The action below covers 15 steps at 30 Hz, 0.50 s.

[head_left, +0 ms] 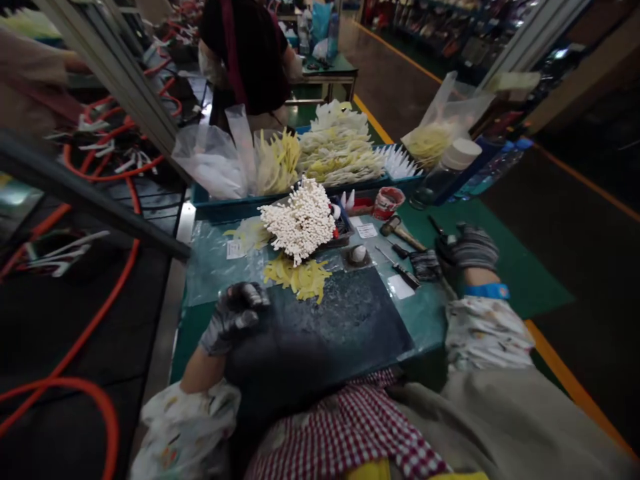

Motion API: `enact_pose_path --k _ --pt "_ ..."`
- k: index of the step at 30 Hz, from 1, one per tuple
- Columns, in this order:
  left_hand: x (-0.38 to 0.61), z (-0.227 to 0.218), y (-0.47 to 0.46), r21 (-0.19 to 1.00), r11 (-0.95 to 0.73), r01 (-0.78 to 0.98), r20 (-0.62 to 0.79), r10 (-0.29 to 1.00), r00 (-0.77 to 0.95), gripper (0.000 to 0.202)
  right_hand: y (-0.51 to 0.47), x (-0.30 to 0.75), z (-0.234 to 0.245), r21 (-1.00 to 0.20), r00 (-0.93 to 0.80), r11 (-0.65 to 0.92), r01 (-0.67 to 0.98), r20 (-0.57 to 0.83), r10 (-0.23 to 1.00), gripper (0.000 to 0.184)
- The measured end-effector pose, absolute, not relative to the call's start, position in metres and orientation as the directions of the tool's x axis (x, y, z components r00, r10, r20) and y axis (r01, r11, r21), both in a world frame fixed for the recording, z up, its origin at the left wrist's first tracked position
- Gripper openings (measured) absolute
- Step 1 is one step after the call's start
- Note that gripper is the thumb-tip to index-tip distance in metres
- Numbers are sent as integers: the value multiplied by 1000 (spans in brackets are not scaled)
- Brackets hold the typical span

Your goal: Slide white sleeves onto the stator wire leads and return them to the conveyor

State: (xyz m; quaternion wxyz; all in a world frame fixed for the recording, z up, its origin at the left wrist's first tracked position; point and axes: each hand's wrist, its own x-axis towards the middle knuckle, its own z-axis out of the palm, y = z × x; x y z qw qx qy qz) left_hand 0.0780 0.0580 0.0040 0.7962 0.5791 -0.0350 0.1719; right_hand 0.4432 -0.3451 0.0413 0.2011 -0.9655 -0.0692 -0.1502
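- Hose (116,280): looped beside the table on the left; a foot could catch in it.
- Sheet (203,270): thin clear plastic under the left side of the work; a sleeve dragging across might rumple it and shift what lies there.
- Left hand (235,319): gloved, at the mat's left edge, fingers bent but apart from the thumb, nothing seen between them.
- Strips (300,279): a loose yellow heap on the mat's far edge; a careless sweep could scatter them.
- Sticks (300,220): white-tipped, piled high behind the strips; a knock might topple the pile.
- Mat (350,317): dark, between the hands.
- Hammer (410,240): lies among small tools; crowding could snag a glove.
- Dark tool (438,229): just beside the right hand; a poor grip could drop it.
- Right hand (475,248): gloved, fingers curled; I cannot tell if they grip the tool.
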Motion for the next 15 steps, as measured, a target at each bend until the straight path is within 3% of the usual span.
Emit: enact_pose_path --k 3,6,7,9,11,15 --pt "79 -2 57 918 272 -290 233 225 946 43 -359 466 34 -298 998 -954 34 63 16 55" --pt "79 -10 59 927 260 -271 210 237 948 57 -363 485 17 -249 999 -968 29 20 25 70" --pt "79 -13 60 928 259 -269 206 244 948 60 -366 491 11 -239 999 -970 31 46 20 75" --pt "79 -17 61 925 262 -275 209 253 944 64 -377 501 3 -279 977 -942 188 151 150 67" --pt "79 -18 60 917 273 -291 221 260 940 66 -389 500 2 -320 948 -906 278 245 205 60" --pt "80 -19 57 899 304 -315 240 260 935 66 -381 450 29 -480 939 -833 275 319 126 42"
